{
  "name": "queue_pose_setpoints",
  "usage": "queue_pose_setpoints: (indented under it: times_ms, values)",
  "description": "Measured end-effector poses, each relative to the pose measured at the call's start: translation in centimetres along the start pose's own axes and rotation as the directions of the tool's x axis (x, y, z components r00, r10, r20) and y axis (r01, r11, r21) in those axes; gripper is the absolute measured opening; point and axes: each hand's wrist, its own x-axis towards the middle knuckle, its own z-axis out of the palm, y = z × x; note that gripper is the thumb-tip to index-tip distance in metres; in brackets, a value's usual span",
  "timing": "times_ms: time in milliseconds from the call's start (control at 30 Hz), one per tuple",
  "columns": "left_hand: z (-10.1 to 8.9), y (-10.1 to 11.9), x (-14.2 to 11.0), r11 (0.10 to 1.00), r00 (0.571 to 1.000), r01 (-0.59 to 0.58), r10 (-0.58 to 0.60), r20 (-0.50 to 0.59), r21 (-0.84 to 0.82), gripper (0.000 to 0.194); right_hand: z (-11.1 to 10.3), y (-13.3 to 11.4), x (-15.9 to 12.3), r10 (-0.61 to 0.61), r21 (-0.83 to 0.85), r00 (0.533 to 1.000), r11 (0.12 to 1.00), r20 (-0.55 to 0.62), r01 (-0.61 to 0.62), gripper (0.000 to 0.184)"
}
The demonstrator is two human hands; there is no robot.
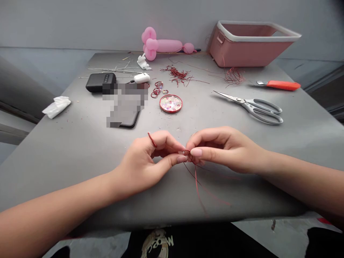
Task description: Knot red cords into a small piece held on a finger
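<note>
Both hands meet above the front part of the grey table, pinching a thin red cord (196, 175) between thumbs and forefingers. My left hand (150, 157) is closed on one part of it and wears a dark red cord ring (152, 139) on the index finger. Against it, my right hand (225, 148) is closed on the same cord. Loose cord ends hang below the fingertips and trail to the right. What exactly is being formed between the fingers is too small to make out. Beyond the hands lies a round red-rimmed dish (160, 107) of small clear and pink beads.
Grey-handled scissors (244, 102) and an orange-handled cutter (282, 85) lie right. Behind are red cord scraps (177, 74), several cord rings (156, 92), a pink balloon (168, 45) and a pink bin (249, 50). Left are a black power bank (98, 82), a phone (131, 122), white earbud case (142, 78) and tissue (57, 106).
</note>
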Motion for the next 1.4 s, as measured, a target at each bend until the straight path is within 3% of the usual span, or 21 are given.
queue_pose_setpoints:
  times_ms: [100, 200, 300, 467, 600, 767, 1100, 1200, 1333, 1400]
  values:
    - [0.1, -0.1, 0.2, 0.991, 0.998, 0.065, -0.064, 0.020, -0.114, 0.008, -0.7, 0.4, 0.5, 0.071, 0.242, 0.990, 0.965, 0.120, -0.099, 0.013]
    - [0.1, -0.1, 0.4, 0.988, 0.996, 0.090, -0.089, 0.010, -0.127, 0.009, -0.7, 0.7, 0.8, 0.090, 0.330, 0.985, 0.934, 0.148, -0.135, 0.007]
    - [0.1, -0.1, 0.4, 0.990, 0.996, 0.093, -0.094, -0.005, -0.110, 0.009, -0.4, 0.7, 0.8, 0.101, 0.337, 0.987, 0.931, 0.125, -0.138, 0.007]
    - [0.1, 0.2, 0.3, 0.991, 0.993, 0.104, -0.109, -0.053, -0.086, 0.012, 0.1, 0.5, 0.7, 0.058, 0.291, 0.998, 0.955, -0.014, -0.052, 0.010]
    - [0.1, 0.4, 0.2, 0.987, 0.989, 0.129, -0.136, -0.058, -0.100, 0.012, 0.2, 0.6, 0.8, 0.058, 0.296, 0.998, 0.954, -0.001, -0.055, 0.013]
    - [0.2, 0.5, 0.2, 0.984, 0.986, 0.150, -0.155, -0.056, -0.092, 0.013, 0.4, 0.8, 0.7, 0.014, 0.200, 0.999, 0.980, -0.038, -0.006, 0.017]
    - [0.2, 0.3, 0.5, 0.971, 0.982, 0.187, -0.190, -0.006, -0.151, 0.016, 0.7, 0.7, 0.4, -0.169, -0.150, 0.976, 0.977, -0.139, 0.148, 0.007]
    - [0.2, 0.4, 0.5, 0.978, 0.986, 0.169, -0.168, 0.019, -0.120, 0.012, 0.5, 0.7, 0.3, -0.303, -0.418, 0.947, 0.878, -0.106, 0.234, 0.007]
    - [0.3, 0.3, 0.4, 0.982, 0.979, 0.189, -0.187, 0.081, -0.021, 0.009, 0.0, 0.7, -0.2, -0.519, -0.758, 0.853, 0.532, 0.059, 0.377, 0.013]
    - [0.3, 0.3, 0.3, 0.982, 0.978, 0.190, -0.189, 0.090, 0.004, 0.009, -0.1, 0.6, -0.6, -0.538, -0.822, 0.838, 0.434, 0.091, 0.368, 0.015]
